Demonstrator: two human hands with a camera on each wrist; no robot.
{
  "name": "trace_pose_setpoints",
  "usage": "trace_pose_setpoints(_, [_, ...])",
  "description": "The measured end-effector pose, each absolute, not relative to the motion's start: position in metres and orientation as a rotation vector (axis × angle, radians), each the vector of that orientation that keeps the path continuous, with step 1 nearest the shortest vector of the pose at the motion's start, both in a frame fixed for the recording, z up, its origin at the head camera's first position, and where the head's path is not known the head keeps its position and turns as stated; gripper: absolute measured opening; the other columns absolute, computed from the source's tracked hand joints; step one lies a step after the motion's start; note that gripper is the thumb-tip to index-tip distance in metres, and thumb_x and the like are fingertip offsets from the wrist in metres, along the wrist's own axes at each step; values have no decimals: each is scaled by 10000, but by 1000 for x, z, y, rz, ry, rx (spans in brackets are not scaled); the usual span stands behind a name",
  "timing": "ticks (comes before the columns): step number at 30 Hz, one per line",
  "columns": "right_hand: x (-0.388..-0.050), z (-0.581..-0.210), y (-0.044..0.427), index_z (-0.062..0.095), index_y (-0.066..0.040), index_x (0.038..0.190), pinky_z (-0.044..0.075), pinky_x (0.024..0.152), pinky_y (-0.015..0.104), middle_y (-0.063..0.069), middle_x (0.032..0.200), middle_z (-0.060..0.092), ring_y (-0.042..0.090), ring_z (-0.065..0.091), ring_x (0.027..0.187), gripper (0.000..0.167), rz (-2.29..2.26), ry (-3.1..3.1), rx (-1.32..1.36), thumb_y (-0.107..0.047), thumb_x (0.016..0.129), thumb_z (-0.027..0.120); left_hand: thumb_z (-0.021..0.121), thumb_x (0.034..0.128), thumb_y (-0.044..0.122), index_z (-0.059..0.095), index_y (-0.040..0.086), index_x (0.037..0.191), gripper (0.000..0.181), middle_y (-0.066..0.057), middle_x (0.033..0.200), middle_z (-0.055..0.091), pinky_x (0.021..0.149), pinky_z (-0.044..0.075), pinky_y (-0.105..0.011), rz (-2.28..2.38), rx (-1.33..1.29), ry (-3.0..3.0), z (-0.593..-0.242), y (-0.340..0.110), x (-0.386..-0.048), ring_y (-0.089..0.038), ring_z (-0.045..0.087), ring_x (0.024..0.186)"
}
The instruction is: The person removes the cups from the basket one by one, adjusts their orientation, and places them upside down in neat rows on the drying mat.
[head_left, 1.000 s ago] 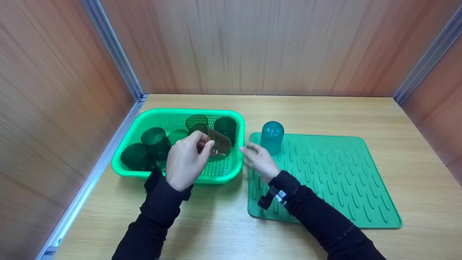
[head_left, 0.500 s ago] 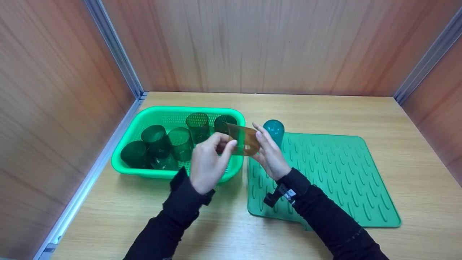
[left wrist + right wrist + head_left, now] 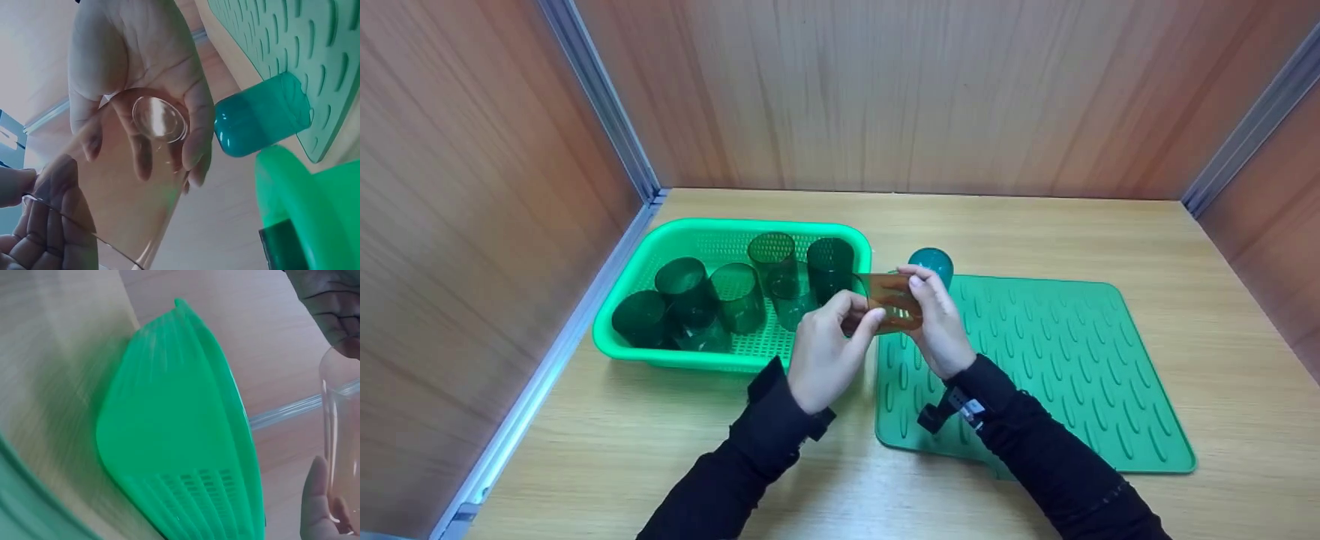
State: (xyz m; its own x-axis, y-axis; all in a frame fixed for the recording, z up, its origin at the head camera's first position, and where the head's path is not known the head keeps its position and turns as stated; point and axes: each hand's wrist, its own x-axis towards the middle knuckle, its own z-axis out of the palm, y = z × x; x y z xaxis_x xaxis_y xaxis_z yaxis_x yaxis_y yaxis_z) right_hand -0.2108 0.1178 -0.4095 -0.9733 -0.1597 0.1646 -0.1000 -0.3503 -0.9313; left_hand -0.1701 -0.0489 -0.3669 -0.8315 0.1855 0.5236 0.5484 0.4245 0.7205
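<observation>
A clear amber cup [image 3: 894, 289] is held sideways between both hands, above the gap between basket and mat. My left hand [image 3: 829, 358] pinches its open rim, thumb on the near side. Around the base end curl the fingers and thumb of my right hand [image 3: 945, 330]; the left wrist view also shows this right hand [image 3: 140, 56] at the cup's round bottom. Behind the right hand, a teal cup [image 3: 931, 262] stands upside down on the green drying mat [image 3: 1065, 360]. In the right wrist view, only part of the amber cup [image 3: 343, 433] shows at the edge.
A bright green basket [image 3: 660, 360] sits on the left, holding several dark green-looking cups [image 3: 737, 292]. Its right rim is close to the mat's left edge. Wooden panels [image 3: 915, 97] with grey metal corner strips stand behind and at both sides of the table.
The left hand has lifted the amber cup out over the basket's right rim and carried it rightward. The right hand has risen to meet it and grips its base end.
</observation>
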Motion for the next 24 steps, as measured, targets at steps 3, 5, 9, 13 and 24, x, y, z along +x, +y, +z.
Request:
trace_pose_setpoints(3, [-210, -410, 123, 380, -90, 1366, 541, 876, 386, 185, 1355, 512, 280, 566, 1174, 370, -2542, 1805, -364, -276, 1047, 390, 647, 949, 172, 647, 45, 927, 128, -53, 835, 719, 663, 532, -244, -1429, -648, -2315, -370, -47, -170, -137, 659, 706])
trace_pose_setpoints(5, [-209, -410, 127, 370, -77, 1381, 541, 881, 382, 158, 1334, 539, 265, 579, 1159, 387, -2544, 1842, -368, -269, 1047, 399, 644, 950, 165, 647, 40, 948, 125, -62, 860, 721, 692, 544, -246, -1479, -671, -2316, -372, -46, -170, -140, 667, 739])
trace_pose_setpoints(9, [-209, -409, 137, 374, -72, 1382, 551, 858, 374, 61, 1238, 615, 235, 616, 1089, 384, -2558, 1924, -338, -265, 1052, 410, 613, 968, 144, 632, 8, 1088, 183, -100, 986, 731, 794, 564, -289, -1571, -772, -2341, -377, -42, -169, -158, 696, 872])
trace_pose_setpoints(13, [-212, -406, 150, 419, -87, 1339, 557, 803, 342, 6, 1165, 664, 206, 643, 1000, 339, -2586, 1986, -308, -267, 1052, 424, 593, 980, 151, 548, 17, 1287, 338, -102, 1238, 665, 971, 519, -361, -1524, -936, -2426, -385, -37, -166, -175, 639, 1114])
trace_pose_setpoints(24, [-222, -394, 191, 452, -9, 1320, 580, 754, 297, 22, 1119, 635, 156, 640, 953, 330, -2614, 2242, -319, -175, 1035, 461, 617, 966, 294, 235, 63, 1544, 731, -139, 1626, 218, 1188, 275, -474, -1072, -1123, -2665, -415, -27, -157, -310, 228, 1503])
